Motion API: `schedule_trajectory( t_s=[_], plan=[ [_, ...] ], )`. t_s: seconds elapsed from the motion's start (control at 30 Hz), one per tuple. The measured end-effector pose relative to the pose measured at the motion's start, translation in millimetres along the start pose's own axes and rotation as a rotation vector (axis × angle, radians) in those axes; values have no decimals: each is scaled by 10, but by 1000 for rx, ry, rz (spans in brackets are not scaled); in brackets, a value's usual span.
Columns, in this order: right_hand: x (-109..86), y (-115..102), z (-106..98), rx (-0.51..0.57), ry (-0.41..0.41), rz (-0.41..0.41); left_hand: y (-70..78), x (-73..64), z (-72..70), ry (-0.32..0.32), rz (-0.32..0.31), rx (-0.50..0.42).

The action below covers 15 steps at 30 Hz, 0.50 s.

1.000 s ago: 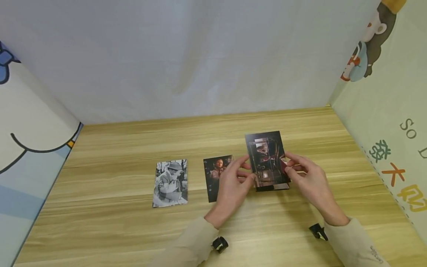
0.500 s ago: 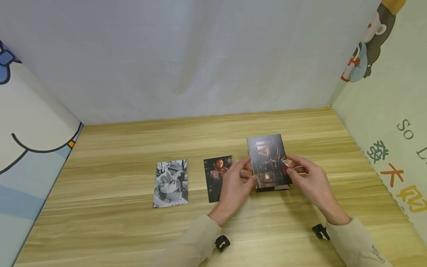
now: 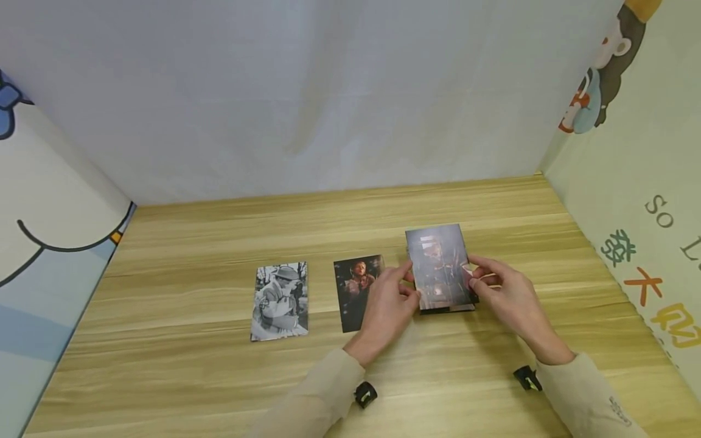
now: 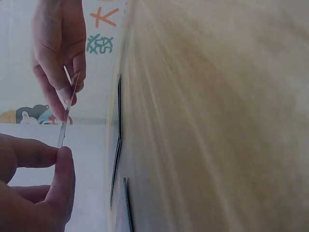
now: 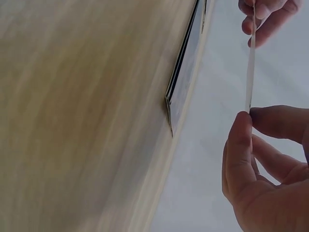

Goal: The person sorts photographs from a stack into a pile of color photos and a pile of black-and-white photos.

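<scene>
Photo [image 3: 440, 267], pinched at opposite edges by the left hand [image 3: 387, 304] and right hand [image 3: 505, 295], hangs above what seems a pile [image 3: 461, 308] (glare veils its picture). Uneven release could land it crooked.

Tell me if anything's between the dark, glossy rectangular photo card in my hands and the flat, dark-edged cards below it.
Nothing visible: the right wrist view shows open space between the dark, glossy rectangular photo card, pinched by the left hand and right hand, and the flat, dark-edged cards below.
</scene>
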State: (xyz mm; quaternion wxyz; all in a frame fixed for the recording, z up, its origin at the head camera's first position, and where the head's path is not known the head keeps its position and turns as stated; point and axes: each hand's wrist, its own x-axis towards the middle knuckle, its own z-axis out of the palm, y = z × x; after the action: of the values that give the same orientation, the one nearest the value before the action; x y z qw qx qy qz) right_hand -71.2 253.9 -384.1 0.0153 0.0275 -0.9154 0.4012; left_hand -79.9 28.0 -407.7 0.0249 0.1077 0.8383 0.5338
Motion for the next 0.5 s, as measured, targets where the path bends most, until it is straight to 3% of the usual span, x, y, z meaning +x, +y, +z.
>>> schedule_trajectory(
  t_s=[0.5],
  plan=[
    [44,68,-7,-11,-67,-16,-42,59,20,-47,-32,86]
  ],
)
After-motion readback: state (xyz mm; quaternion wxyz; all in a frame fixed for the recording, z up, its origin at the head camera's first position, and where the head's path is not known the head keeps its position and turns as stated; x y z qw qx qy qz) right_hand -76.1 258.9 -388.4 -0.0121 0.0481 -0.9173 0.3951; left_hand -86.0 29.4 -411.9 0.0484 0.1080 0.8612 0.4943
